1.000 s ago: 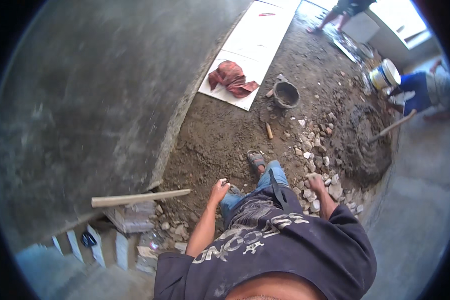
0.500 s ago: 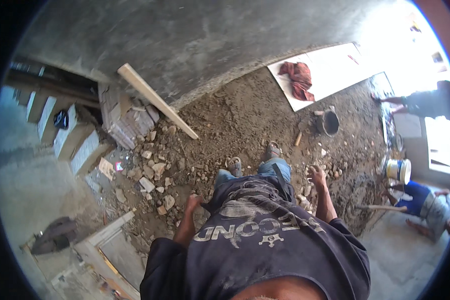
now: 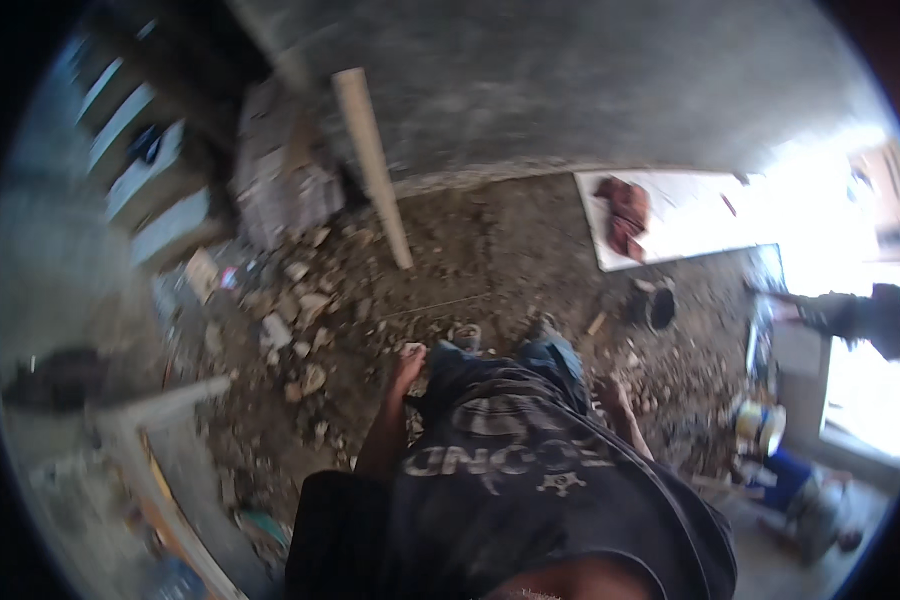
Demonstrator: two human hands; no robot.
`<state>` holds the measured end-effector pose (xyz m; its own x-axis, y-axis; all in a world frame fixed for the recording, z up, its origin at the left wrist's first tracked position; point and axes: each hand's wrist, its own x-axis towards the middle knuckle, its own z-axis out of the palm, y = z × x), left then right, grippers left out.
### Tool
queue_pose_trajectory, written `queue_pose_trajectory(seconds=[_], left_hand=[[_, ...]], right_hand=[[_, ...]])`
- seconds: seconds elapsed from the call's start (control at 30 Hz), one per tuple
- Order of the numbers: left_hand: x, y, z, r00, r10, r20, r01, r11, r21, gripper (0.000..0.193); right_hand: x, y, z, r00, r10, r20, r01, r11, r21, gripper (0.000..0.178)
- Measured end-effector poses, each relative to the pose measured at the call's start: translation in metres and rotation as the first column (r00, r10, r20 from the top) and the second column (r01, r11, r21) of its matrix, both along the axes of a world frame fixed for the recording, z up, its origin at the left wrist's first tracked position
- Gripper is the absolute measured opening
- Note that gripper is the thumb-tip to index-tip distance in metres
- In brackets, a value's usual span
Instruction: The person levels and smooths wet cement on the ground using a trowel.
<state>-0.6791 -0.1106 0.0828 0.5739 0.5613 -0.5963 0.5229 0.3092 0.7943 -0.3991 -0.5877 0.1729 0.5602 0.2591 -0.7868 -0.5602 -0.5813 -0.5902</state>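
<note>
My left hand [image 3: 407, 365] hangs beside my left thigh, over stony ground; a small pale spot shows at its fingers, too blurred to name. On the other side, my right hand [image 3: 613, 392] hangs by my right leg, its fingers smeared by motion. Broken stones [image 3: 310, 305] lie scattered to the left of my left hand. Ahead of my right hand, on the soil, sit a dark bucket [image 3: 660, 309] and a short wooden piece [image 3: 597, 324]. My feet stand on the dirt between the two hands.
A timber plank [image 3: 373, 165] leans against the grey wall [image 3: 570, 80]. Left are concrete steps [image 3: 160, 200] and a stack of slabs [image 3: 285, 180]. A white board [image 3: 685, 225] carries a reddish cloth [image 3: 626, 215]. Two people, one standing [image 3: 860, 320], one low down [image 3: 820, 510], are right, near a pale bucket [image 3: 760, 425].
The whole view has turned and blurred. My left hand has risen and shifted slightly forward beside my thigh; my right hand has dropped back closer to my right leg.
</note>
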Motion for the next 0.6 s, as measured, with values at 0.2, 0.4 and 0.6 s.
queue_pose_trajectory(seconds=[0.2, 0.4, 0.6], left_hand=[[0.108, 0.018, 0.206, 0.914, -0.366, 0.178, 0.406, 0.848, -0.34, 0.033], [0.155, 0.007, 0.398, 0.223, -0.831, 0.51, 0.96, 0.278, 0.033, 0.031], [0.166, -0.046, 0.436, 0.035, -0.907, 0.419, 0.993, -0.017, -0.119, 0.018]], right_hand=[[-0.029, -0.048, 0.045, 0.912, -0.399, 0.094, 0.408, 0.904, -0.128, 0.03], [-0.12, -0.086, 0.067, 0.828, -0.534, 0.171, 0.56, 0.797, -0.226, 0.033], [-0.215, -0.119, 0.028, 0.804, -0.589, 0.087, 0.585, 0.755, -0.296, 0.029]])
